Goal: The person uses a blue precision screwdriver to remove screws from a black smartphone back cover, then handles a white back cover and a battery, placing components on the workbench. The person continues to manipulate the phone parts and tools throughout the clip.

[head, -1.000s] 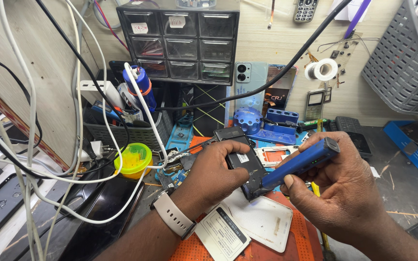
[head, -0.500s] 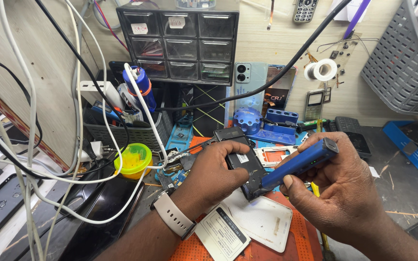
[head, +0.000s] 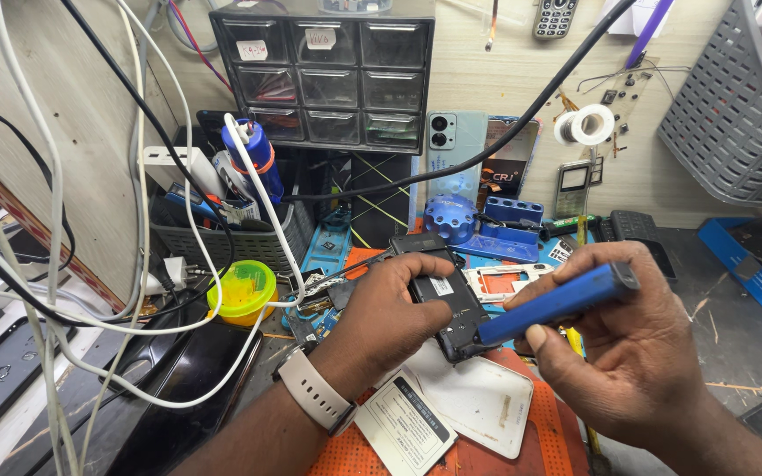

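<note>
My left hand (head: 388,310) grips a small black opened phone (head: 441,295) from its left side, above an orange work mat (head: 566,441). My right hand (head: 632,344) holds a blue pen-shaped tool (head: 557,302), whose tip touches the phone's lower right corner. A white back cover (head: 478,397) and a white card (head: 403,426) lie on the mat below the phone. A pale watch sits on my left wrist.
A black drawer cabinet (head: 324,70) stands at the back. A yellow-green pot (head: 242,289), a tool basket (head: 222,234), a blue holder (head: 487,225) and hanging cables (head: 138,203) crowd the left. A grey basket (head: 734,106) hangs at right. Phones lean on the wall.
</note>
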